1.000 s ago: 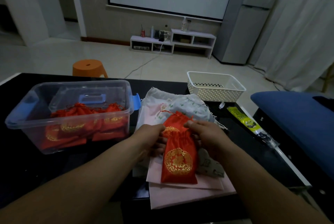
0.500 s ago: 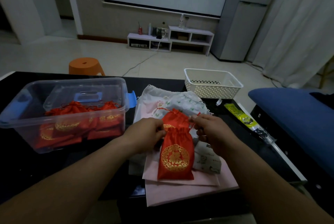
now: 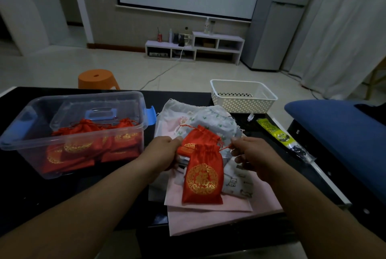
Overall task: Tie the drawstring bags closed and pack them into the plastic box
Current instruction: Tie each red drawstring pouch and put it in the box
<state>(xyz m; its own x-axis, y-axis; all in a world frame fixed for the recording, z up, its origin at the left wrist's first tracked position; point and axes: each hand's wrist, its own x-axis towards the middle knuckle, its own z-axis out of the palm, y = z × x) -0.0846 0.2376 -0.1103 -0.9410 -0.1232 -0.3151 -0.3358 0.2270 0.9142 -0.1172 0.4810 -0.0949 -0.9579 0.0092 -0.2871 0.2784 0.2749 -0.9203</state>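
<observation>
- Dim living room, black glossy surface [image 3: 31, 192] up front, and the red drawstring bag [image 3: 201, 177] lies on a pink cloth [image 3: 208, 215] between both hands, its neck gathered.
- Left hand [image 3: 165, 152] pinches the bag's neck on its side; right hand [image 3: 252, 154] pinches the red cord [image 3: 224, 147] drawn out toward it.
- Risk, as I read it: with an uneven pull the thin cord slips from the fingers, or the mouth bunches lopsided and the knot sits loose.
- Second red bag [image 3: 200, 135] lies touching just behind, and its loose cord could get caught in the tie.
- Plastic box [image 3: 23, 158] waits to the left with red bags already inside; its wall must be cleared on the carry-over.
- Pale printed pouches [image 3: 211, 117] crowd behind; a white basket [image 3: 242, 97] and a yellow-black packet [image 3: 277, 135] sit to the right, off the path.
</observation>
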